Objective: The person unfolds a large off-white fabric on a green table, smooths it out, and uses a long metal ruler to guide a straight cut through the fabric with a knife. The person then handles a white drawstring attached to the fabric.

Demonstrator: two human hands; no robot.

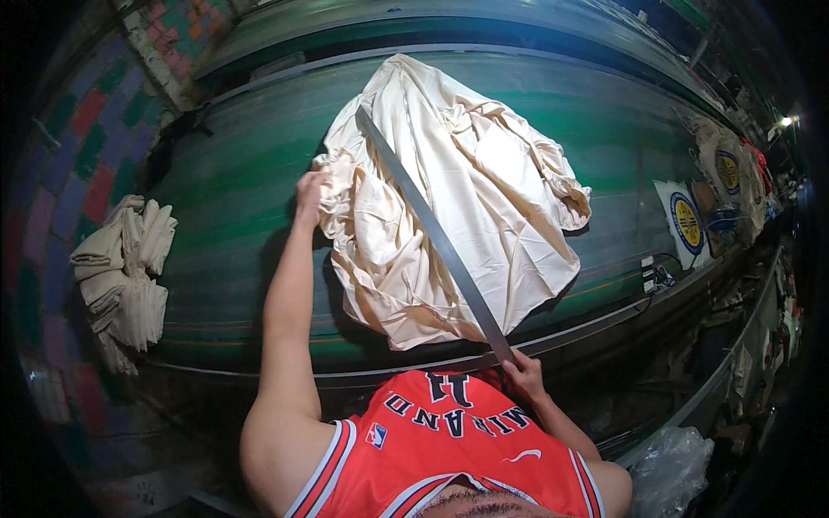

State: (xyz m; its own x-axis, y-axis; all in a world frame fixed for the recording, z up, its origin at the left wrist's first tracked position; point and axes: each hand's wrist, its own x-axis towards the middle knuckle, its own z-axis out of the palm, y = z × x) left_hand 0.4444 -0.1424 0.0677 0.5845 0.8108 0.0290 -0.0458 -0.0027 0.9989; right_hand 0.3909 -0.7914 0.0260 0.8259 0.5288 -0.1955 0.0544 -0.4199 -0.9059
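currently left hand [309, 188] pinches cream cloth [449, 207]; right hand [521, 373] clenches long metal ruler [432, 233]. risk: rumpled folds let ruler slide off line.

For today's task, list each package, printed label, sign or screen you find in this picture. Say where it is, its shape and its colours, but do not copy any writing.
White panel: right end of the green table, rectangular, with a round blue and yellow emblem.
Cream bag: far right, behind the panel, with a similar round emblem.
Clear plastic bag: lower right, crumpled.
No screens visible.
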